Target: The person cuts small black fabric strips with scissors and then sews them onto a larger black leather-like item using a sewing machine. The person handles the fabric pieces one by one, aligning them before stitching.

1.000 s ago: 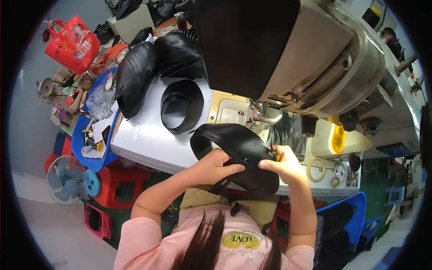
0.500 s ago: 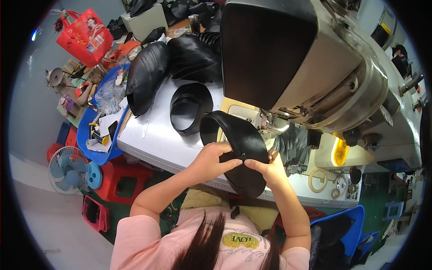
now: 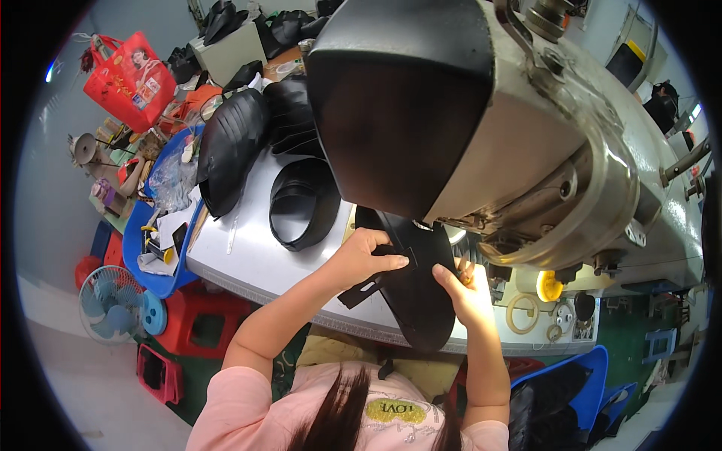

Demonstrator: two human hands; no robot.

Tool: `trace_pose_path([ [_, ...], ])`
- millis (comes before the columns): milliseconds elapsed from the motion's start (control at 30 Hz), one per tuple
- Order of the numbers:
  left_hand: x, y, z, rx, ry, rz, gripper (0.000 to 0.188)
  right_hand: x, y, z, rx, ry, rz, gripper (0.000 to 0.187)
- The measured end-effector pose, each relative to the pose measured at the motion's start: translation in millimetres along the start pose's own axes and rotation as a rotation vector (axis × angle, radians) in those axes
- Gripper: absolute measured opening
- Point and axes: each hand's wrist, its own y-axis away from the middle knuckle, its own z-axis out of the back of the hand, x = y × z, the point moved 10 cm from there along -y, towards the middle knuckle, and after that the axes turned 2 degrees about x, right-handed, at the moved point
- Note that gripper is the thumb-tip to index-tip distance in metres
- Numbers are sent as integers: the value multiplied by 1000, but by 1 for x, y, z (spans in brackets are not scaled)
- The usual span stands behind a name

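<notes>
A black leather shoe upper [image 3: 420, 301] lies lengthwise beneath the head of a sewing machine [image 3: 406, 98], its near end reaching the table's front edge. My left hand [image 3: 368, 255] pinches a narrow black strap with a slotted end [image 3: 359, 293] against the upper's left side. Along the right edge, my right hand [image 3: 468, 292] has its thumb on the leather and its fingers curled beside it. The machine's head hides the upper's far end and the needle area. Left of the machine stands another black leather piece, closed into a ring [image 3: 304, 203].
Black leather pieces are stacked [image 3: 235, 150] at the table's far left. Beside it is a blue basin [image 3: 139, 252] with papers and plastic. A yellow bobbin [image 3: 549, 286] and a cream ring [image 3: 522, 313] lie right. A fan [image 3: 114, 304] and red stool [image 3: 203, 319] stand at lower left.
The upper has turned from a raised, curved loop to a flatter position, and its strap now shows at the left. My hands have moved apart. The view has shifted slightly.
</notes>
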Motion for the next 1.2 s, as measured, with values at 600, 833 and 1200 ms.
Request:
trace_pose_path([
  [600, -84, -65, 14, 107, -325, -38, 38, -11, 8, 6, -411, -272, -49, 88],
  [833, -85, -67, 12, 120, -325, -43, 38, -16, 0, 11, -366, -219, 134, 65],
  [1200, -93, -67, 9, 120, -345, -50, 36, 37, 33, 31, -241, -34, 348, 20],
])
